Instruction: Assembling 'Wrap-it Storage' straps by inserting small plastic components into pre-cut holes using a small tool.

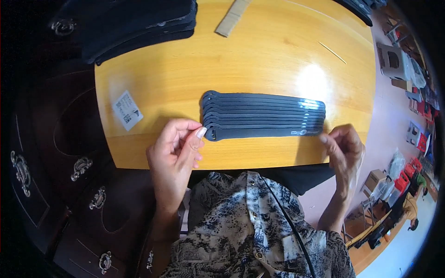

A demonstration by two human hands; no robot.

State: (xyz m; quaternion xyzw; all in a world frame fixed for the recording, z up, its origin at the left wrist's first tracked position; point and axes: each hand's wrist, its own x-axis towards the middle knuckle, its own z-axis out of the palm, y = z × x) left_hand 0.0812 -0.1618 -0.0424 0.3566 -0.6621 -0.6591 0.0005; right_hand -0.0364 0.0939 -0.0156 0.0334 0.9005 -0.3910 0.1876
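Several dark strips, like fabric straps with rounded, slotted heads at the left end, lie overlapped in a fanned row point(264, 111) across the table. The nearest strap point(259, 133) shows a slot in its head and small pale print near its right end. My left hand point(176, 146) is closed, with thumb and forefinger pinched at the head of this strap. At its other end, my right hand point(345, 150) has its thumb and forefinger closed on the strap's tip; the exact contact there is small and hard to see.
On the yellow wooden table point(250, 155) lie a white printed label point(127, 110), a brown cardboard strip point(232, 17) and a thin stick point(332, 52). Dark stacked straps point(143, 32) fill the far left. A dark drawer cabinet point(88, 194) stands left; a person point(410, 208) is at the right.
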